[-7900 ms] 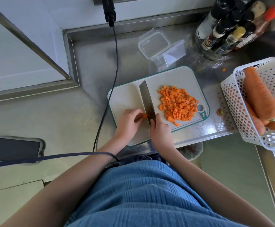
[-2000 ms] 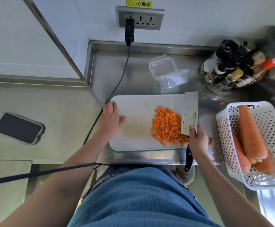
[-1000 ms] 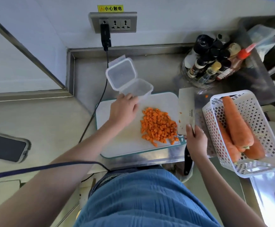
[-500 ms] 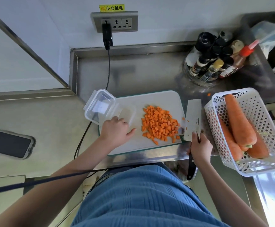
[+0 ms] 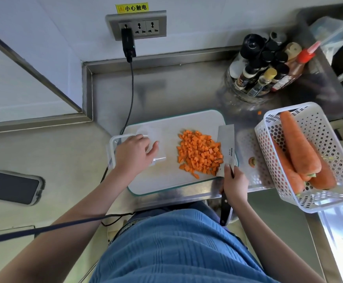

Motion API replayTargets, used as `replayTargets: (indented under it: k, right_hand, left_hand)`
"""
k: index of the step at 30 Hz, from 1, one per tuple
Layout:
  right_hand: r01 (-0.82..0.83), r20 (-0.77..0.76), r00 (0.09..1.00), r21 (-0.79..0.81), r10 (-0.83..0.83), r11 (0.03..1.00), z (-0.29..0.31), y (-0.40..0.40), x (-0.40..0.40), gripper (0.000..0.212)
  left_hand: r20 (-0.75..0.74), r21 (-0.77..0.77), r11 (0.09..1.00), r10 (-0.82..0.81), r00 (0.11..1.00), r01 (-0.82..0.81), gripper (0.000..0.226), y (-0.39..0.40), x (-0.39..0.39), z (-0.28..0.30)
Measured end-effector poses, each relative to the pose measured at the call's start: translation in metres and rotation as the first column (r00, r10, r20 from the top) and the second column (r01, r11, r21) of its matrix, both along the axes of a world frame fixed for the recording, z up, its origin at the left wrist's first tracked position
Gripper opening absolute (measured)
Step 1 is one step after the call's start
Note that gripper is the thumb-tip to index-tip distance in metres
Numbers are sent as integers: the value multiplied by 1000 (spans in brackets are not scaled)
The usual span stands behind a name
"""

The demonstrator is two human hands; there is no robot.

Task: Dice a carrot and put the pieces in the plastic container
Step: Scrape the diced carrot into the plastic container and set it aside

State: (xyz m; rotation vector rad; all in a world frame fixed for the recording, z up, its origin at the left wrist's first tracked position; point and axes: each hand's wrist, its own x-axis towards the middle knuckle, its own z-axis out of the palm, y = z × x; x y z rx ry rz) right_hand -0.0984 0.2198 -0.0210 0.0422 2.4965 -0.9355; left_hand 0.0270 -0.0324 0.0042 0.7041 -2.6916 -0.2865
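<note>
A heap of diced carrot point(image 5: 199, 153) lies on the right half of the white cutting board point(image 5: 166, 180). The clear plastic container point(image 5: 158, 146) sits on the board's left part, its hinged lid hanging off the left edge. My left hand point(image 5: 134, 154) holds the container from above, thumb along its near side. My right hand point(image 5: 235, 185) grips the black handle of a cleaver point(image 5: 226, 148). Its blade stands against the right side of the carrot heap.
A white perforated basket point(image 5: 330, 197) with whole carrots stands at the right. Sauce bottles point(image 5: 266, 68) cluster at the back right. A black cable point(image 5: 130, 94) runs from the wall socket down past the board's left side. A phone point(image 5: 11, 187) lies far left.
My left hand fetched the container from the back of the counter and set it on the board's left part. The cleaver moved in against the right side of the diced carrot.
</note>
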Motion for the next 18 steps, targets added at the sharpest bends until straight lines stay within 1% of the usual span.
replayTargets:
  k: [2,4,5,6,7,8,9,10,11,12,14,16,17,18]
  right_hand:
    - [11,10,1000,-13,-11,1000,2,-1,2,39]
    - [17,7,1000,-23,-16,1000,3,-2,3,39]
    - [19,7,1000,-29,-19,999,3,-2,3,39]
    - [27,11,1000,-34,-27,999,2,-2,4,39]
    - [34,14,999,-38,-33,999,2,-1,5,39]
    - [40,15,999,-41,-40,998,1,-1,5,39]
    - [47,13,999,-47,-47,998,0,-1,6,39]
    - [56,15,998,-51,-56,997,-1,-1,7,39]
    - [63,14,998,-53,-62,997,-1,-1,7,39]
    - [68,14,998,-50,-67,996,-1,-2,8,39]
    - [71,17,997,-45,-70,996,0,-3,9,38]
    - [69,16,998,-39,-68,997,1,-3,9,38]
    - [67,16,998,-36,-67,997,2,-3,9,37]
    - [66,16,998,-35,-66,997,2,-3,9,37]
  left_hand:
    - [-106,-36,999,17,994,-21,41,-2,4,2]
    - [-190,-91,996,-25,981,7,37,-1,5,4]
    - [-188,-91,996,-31,982,14,33,3,5,4]
    - [-164,-53,999,4,986,-13,32,8,4,3]
    - [-131,31,996,88,987,-85,36,14,5,2]
    - [-80,146,973,193,978,-180,44,20,5,2]
    - [-3,277,922,281,960,-269,51,25,5,2]
    - [102,399,855,318,943,-332,54,29,3,3]
    - [200,483,802,290,936,-352,51,33,3,2]
    - [256,516,789,230,939,-334,44,36,1,0]
    - [254,472,848,130,958,-241,30,34,-1,-4]
    - [270,332,936,22,963,-115,14,27,-1,-8]
    - [311,259,965,-46,949,-38,11,23,0,-11]
    - [369,199,980,-102,924,29,21,19,2,-14]
